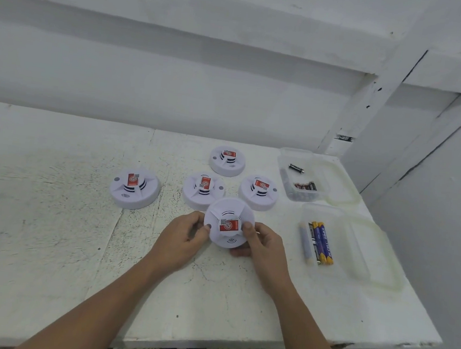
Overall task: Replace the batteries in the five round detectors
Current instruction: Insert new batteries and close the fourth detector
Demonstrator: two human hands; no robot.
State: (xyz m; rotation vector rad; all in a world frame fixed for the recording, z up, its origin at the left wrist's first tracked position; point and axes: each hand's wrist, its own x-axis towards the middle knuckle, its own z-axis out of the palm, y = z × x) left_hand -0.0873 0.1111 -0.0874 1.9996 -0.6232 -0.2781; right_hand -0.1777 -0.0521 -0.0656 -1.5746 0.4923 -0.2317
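Observation:
I hold one round white detector (229,216) with a red label, tilted up above the table. My left hand (186,236) grips its left rim and my right hand (262,243) grips its right rim, thumbs on its face. Several more detectors lie face up on the table: one at the left (135,189), one in the middle (202,190), one at the right (258,192) and one at the back (227,161). A clear tub (332,212) at the right holds blue and yellow batteries (321,243). A second clear tub (296,155) behind it holds dark batteries (304,186).
The white table (49,227) has a front edge near me and a right edge (409,290) just past the tubs. Each tub's lid lies open to its right. A white wall and slanted white beams (371,103) stand behind.

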